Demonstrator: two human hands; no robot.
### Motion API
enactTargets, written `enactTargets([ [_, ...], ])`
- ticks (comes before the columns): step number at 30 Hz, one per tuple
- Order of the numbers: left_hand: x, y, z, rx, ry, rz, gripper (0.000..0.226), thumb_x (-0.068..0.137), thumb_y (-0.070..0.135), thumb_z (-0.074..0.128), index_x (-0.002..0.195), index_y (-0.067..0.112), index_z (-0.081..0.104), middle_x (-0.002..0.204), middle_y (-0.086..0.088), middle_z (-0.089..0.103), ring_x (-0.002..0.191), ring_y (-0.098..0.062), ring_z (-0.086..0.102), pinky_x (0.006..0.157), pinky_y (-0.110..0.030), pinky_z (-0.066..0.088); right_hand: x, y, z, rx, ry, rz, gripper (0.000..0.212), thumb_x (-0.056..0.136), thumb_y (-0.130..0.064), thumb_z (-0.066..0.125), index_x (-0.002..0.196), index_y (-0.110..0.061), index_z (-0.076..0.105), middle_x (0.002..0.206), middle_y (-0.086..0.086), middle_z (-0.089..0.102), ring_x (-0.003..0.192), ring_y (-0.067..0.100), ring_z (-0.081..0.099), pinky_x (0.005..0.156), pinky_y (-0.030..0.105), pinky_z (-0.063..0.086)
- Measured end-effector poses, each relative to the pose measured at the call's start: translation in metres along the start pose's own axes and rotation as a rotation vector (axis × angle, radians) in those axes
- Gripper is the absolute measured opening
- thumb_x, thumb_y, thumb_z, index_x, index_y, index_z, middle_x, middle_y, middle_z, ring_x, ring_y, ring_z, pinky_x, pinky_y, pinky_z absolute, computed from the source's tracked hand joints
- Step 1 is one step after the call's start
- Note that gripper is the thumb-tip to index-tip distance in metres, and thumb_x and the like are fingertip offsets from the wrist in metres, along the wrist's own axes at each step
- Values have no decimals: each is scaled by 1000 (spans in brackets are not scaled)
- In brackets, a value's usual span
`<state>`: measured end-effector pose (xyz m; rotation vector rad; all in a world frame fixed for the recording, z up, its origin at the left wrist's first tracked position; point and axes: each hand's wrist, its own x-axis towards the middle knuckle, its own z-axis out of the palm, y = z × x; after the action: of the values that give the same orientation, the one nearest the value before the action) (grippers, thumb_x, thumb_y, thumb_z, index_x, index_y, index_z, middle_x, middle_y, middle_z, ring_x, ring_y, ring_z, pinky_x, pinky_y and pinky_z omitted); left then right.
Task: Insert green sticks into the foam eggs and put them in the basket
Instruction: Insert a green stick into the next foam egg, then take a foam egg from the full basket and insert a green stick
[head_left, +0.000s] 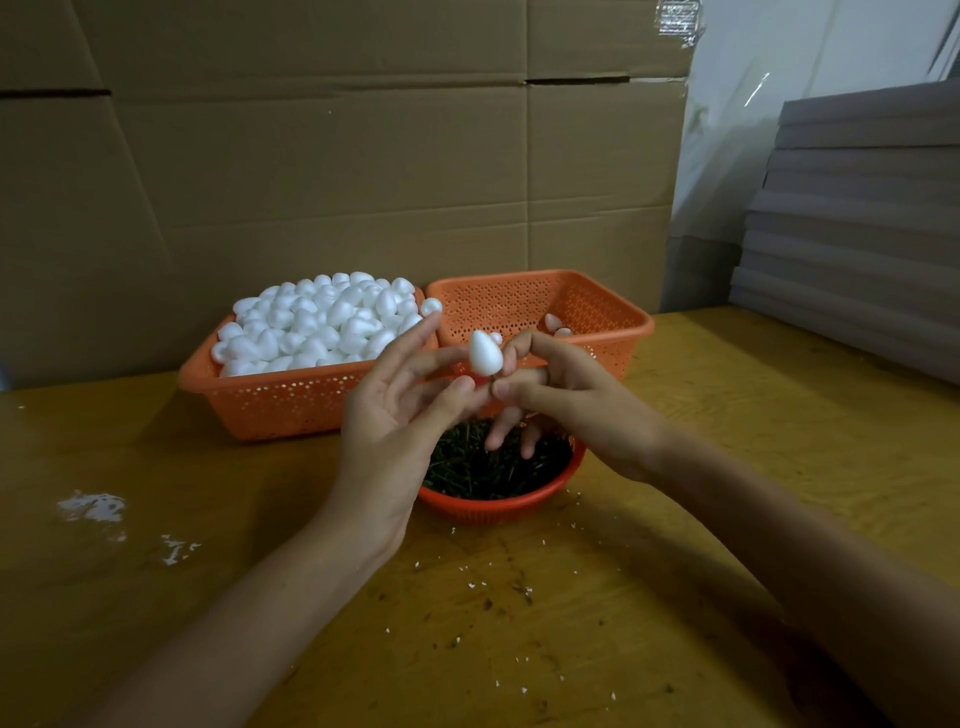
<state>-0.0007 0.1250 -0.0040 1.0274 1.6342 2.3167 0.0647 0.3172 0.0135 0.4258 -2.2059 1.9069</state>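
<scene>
Over the desk (519, 639), left hand (395, 410) and right hand (576, 400) pinch a foam egg (485, 353) at 12 o'clock: probably featherlight, dents easy, so squeeze its sides softly.

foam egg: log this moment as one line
foam egg; pinched between left hand and right hand; over stick bowl; stick unseen
</scene>
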Motion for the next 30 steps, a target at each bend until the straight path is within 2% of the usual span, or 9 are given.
enactTargets([
  [1, -1, -1, 1, 22, 19, 10, 58, 90, 16, 75, 145, 23, 58, 126, -4, 73, 115, -24, 73, 96, -37, 61, 0, -2, -4, 57, 36, -6, 13, 104, -9, 58, 114, -9, 49, 110, 14, 78, 83, 27, 76, 59, 28, 59],
  [3, -4, -3, 2, 144, 32, 64, 44, 92, 14, 75, 134, 20, 64, 117, -4, 72, 108, -23, 73, 91, -42, 63, 0, -4, -14, 133, 128, -5, 12, 104, -12, 59, 112, -12, 50, 118, 16, 76, 81, 24, 76, 58, 27, 59],
  [6, -9, -5, 4, 435, -136, 244, 20, 97, 5, 69, 114, 17, 70, 104, 2, 70, 103, -20, 69, 91, -44, 60, -1, -4, -35, 94, 304, 12, 11, 105, -15, 59, 113, -11, 52, 119, 13, 76, 80, 22, 76, 56, 27, 58],
  [10, -19, -10, 6, 797, -310, 559, 10, 95, 7, 69, 103, 12, 74, 98, 4, 68, 94, -13, 66, 81, -38, 54, -4, 2, -58, -45, 569, 56, 14, 103, -16, 62, 112, -9, 55, 107, 11, 79, 75, 22, 76, 54, 31, 58],
  [12, -23, -14, 6, 907, -356, 683, 6, 98, 10, 68, 100, 8, 74, 96, 0, 68, 91, -18, 64, 79, -39, 52, -4, 4, -64, -57, 668, 83, 16, 99, -18, 67, 108, -11, 57, 105, 14, 78, 75, 25, 76, 54, 32, 58],
  [14, -26, -17, 4, 994, -416, 806, 9, 99, 11, 68, 100, 5, 75, 95, -4, 68, 88, -23, 63, 78, -40, 52, -4, 6, -67, -62, 719, 99, 21, 96, -20, 71, 109, -11, 57, 102, 13, 79, 74, 26, 76, 55, 31, 58],
  [17, -30, -23, 3, 1085, -453, 956, 12, 99, 15, 69, 103, 6, 75, 95, -9, 68, 85, -27, 63, 76, -42, 53, -5, 10, -68, -93, 762, 110, 18, 100, -17, 66, 112, -8, 57, 96, 7, 80, 71, 23, 75, 58, 31, 61],
  [22, -31, -25, 3, 1051, -434, 976, 18, 98, 16, 67, 114, 11, 63, 100, -8, 66, 92, -26, 63, 81, -40, 53, -4, 18, -64, -112, 848, 82, 14, 104, -15, 62, 113, -5, 57, 95, 11, 79, 70, 24, 73, 61, 34, 61],
  [30, -31, -26, 2, 1035, -458, 926, 15, 98, 15, 66, 112, 9, 67, 101, -8, 66, 91, -25, 62, 82, -37, 52, -2, 20, -67, -152, 869, 55, 25, 103, -20, 63, 122, -6, 54, 97, 12, 78, 80, 32, 77, 65, 36, 63],
])
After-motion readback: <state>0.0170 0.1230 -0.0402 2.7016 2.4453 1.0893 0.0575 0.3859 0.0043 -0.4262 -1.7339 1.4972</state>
